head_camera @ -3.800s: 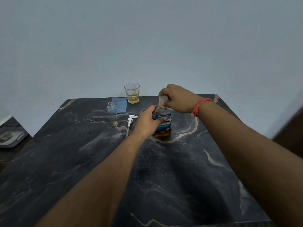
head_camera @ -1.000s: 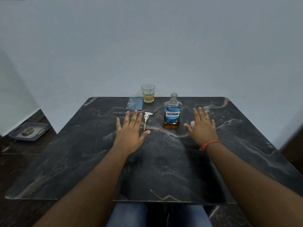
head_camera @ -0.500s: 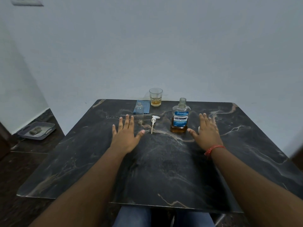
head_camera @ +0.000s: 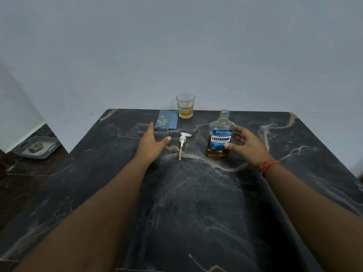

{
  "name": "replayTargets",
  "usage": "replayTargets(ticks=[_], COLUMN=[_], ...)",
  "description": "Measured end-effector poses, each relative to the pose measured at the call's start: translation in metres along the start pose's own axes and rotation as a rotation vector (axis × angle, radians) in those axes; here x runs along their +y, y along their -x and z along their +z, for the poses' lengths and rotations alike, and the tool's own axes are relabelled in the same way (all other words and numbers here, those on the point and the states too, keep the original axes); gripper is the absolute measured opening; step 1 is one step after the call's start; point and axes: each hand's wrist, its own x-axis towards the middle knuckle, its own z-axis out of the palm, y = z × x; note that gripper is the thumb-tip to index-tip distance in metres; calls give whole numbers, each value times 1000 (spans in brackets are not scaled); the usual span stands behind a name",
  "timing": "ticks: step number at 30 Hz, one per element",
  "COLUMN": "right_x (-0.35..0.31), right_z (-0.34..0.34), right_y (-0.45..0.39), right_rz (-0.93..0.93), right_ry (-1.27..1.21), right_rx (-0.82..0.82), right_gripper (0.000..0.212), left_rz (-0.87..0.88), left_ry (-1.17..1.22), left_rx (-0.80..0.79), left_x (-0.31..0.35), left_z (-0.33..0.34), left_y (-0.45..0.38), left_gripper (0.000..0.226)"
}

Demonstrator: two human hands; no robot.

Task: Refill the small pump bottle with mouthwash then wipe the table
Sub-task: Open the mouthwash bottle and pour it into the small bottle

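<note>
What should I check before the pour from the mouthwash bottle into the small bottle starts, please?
1. Mouthwash bottle uncapped: ok.
2. Small pump bottle open, pump head lying beside it: ok.
3. Small bottle upright: ok.
4. Right hand gripping the mouthwash bottle: not ok, open beside it.
5. Left hand steadying the small bottle: not ok, open next to it.
6. Blue cloth ready for wiping: ok, lying behind the small bottle.

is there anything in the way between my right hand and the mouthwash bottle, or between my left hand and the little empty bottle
Nothing visible. The right hand is open right beside the mouthwash bottle, and the left hand is open at the small pump bottle. The pump head lies between the two bottles, clear of both hands.
</note>
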Motion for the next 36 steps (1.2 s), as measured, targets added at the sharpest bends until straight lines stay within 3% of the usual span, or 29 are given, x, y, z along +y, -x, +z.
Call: replayTargets(ticks=[6, 12, 27, 36], right_x=[-7, -3, -23, -42], right_z=[8, 18, 25, 12], right_y=[-15, -20, 8, 54], right_rz=[29, 41, 16, -3], right_ry=[-117, -240, -290, -278], right_rx=[-81, -57, -44, -7], right_gripper=[44, 46, 38, 41], left_rz=[-33, -27, 84, 150], left_ry=[172, 266, 397, 316], left_rx=[53, 44, -11, -121], left_x=[-4, -11, 22, 32], left_z=[8, 8, 1, 15], left_y=[-22, -28, 27, 98], left_gripper=[82, 54, 39, 38])
